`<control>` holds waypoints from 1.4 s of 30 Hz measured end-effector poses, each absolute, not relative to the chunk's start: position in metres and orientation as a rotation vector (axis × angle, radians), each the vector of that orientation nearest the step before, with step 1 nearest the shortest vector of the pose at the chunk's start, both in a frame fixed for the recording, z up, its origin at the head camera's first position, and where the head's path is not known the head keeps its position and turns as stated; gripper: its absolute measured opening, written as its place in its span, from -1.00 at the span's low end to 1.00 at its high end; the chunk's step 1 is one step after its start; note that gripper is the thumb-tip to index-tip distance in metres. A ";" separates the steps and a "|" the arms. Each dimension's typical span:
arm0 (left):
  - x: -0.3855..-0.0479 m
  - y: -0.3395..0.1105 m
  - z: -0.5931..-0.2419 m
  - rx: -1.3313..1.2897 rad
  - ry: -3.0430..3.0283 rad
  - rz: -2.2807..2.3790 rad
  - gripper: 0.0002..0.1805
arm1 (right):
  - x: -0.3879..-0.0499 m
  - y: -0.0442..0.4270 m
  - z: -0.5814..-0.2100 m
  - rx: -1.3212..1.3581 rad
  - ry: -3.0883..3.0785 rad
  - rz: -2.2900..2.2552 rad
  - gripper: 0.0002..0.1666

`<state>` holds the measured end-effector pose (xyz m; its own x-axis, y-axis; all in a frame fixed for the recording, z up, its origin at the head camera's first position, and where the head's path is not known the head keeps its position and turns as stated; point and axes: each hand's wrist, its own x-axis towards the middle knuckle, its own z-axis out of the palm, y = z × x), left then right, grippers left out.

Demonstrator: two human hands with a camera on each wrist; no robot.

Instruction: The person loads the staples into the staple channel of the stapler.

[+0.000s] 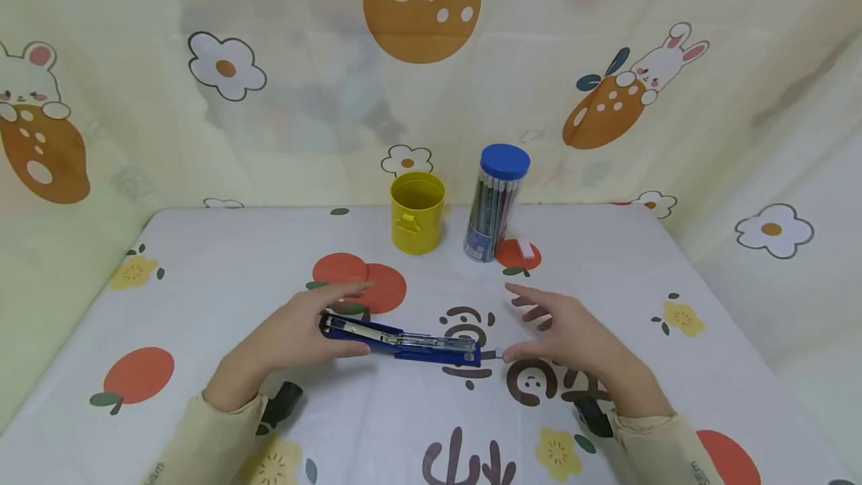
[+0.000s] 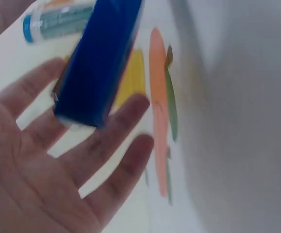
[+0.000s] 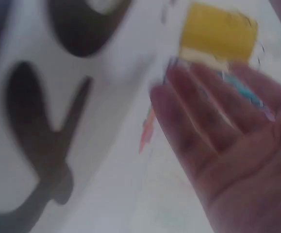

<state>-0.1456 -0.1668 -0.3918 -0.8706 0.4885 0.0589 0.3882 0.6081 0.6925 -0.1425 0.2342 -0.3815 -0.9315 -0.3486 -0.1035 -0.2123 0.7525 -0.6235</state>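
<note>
A blue stapler (image 1: 417,343) lies spread apart in the head view, its metal staple channel facing up. Around its left end is my left hand (image 1: 303,331), thumb at the near side and fingers reaching past the far side. From the left wrist, the blue stapler body (image 2: 96,63) crosses in front of my spread, fairly straight fingers; whether they touch it I cannot tell. My right hand (image 1: 572,328) hovers off the stapler's right end, fingers apart and palm facing left. Just by its thumb tip is a small pale piece (image 1: 499,353). Nothing lies in the right palm (image 3: 247,160).
Behind the stapler stand a yellow cup (image 1: 417,234) with a latch and a clear tube of pencils (image 1: 494,208) with a blue lid. A small white eraser-like block (image 1: 525,248) lies beside the tube. The printed cloth (image 1: 236,268) covers the table; a curtain hangs behind.
</note>
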 end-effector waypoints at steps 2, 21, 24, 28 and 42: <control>-0.149 -0.172 -0.395 0.744 2.594 1.228 -0.10 | -0.148 0.238 -0.383 -0.464 2.636 -1.048 0.12; -0.163 -0.189 -0.429 0.747 2.276 1.576 -0.45 | -0.154 0.235 -0.398 -0.475 2.389 -1.180 -0.23; -0.164 -0.190 -0.431 0.761 2.251 1.597 -0.48 | -0.153 0.234 -0.399 -0.485 2.400 -1.157 -0.32; -0.163 -0.192 -0.432 0.749 2.270 1.597 -0.50 | -0.154 0.234 -0.401 -0.495 2.425 -1.123 -0.42; -0.163 -0.191 -0.437 0.668 2.280 1.604 -0.52 | -0.152 0.227 -0.405 -0.549 2.506 -1.065 -0.71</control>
